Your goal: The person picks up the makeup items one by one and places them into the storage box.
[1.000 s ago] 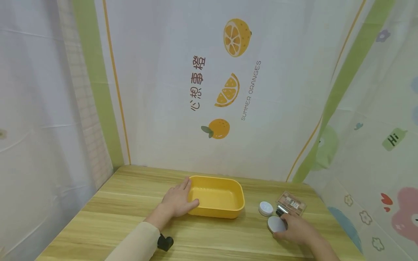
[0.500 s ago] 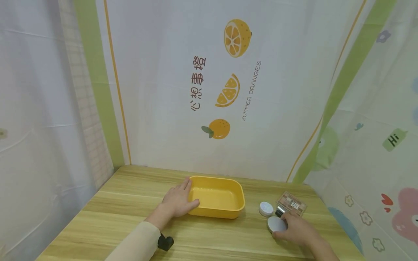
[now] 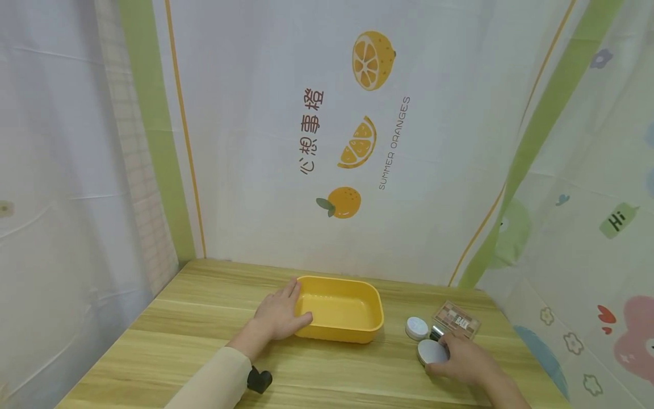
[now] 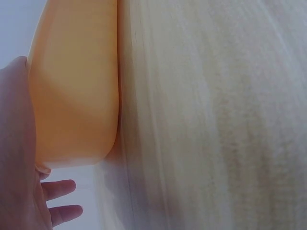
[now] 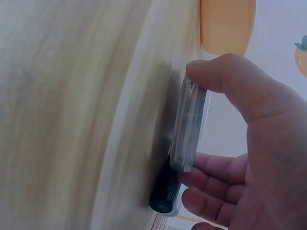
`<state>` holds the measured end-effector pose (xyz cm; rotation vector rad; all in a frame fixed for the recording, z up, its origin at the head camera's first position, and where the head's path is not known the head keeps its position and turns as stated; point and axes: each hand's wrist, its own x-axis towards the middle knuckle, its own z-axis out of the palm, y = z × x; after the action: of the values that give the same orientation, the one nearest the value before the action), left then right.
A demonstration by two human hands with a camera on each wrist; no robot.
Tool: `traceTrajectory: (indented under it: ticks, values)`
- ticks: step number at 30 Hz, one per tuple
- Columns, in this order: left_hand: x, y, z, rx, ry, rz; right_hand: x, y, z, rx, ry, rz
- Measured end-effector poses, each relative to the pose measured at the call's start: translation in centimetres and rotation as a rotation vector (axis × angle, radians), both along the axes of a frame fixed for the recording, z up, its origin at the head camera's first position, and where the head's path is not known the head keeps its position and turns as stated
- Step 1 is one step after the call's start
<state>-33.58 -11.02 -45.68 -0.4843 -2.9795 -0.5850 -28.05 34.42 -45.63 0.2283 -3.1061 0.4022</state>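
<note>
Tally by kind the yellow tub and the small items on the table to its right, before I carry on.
Yellow tub: 1
Round flat cases: 2, the nearer one gripped by the right hand
Black-and-silver tube: 1
Brown-toned palette: 1
Total: 5

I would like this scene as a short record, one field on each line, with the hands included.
Left hand: touches the left end of the yellow box
Right hand: pinches the round compact by its edges
Compact top: pale, smooth
Near the compact: small white round container, black tube, patterned palette
Surface: wood-grain table
Backdrop: pale curtain with orange-fruit prints
</note>
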Motion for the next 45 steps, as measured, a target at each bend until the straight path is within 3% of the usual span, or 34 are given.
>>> traceTrajectory:
  ticks: [15,23,38,45]
  values:
    - [-0.2,0.1,-0.1,-0.001,0.015,-0.005,0.1,-0.3,0.2,0.016,-0.004,0.022]
    - [-0.3,0.1,-0.4,-0.003,0.016,0.001,-0.2,-0.5,0.7,0.022,0.046,0.024]
    - [-0.2,0.1,-0.3,0.001,0.012,0.003,-1.1,-2.1,2.3,-0.024,0.105,0.088]
    - [-0.1,0.1,-0.2,0.007,0.014,-0.001,-1.8,-3.2,3.3,-0.002,0.104,0.062]
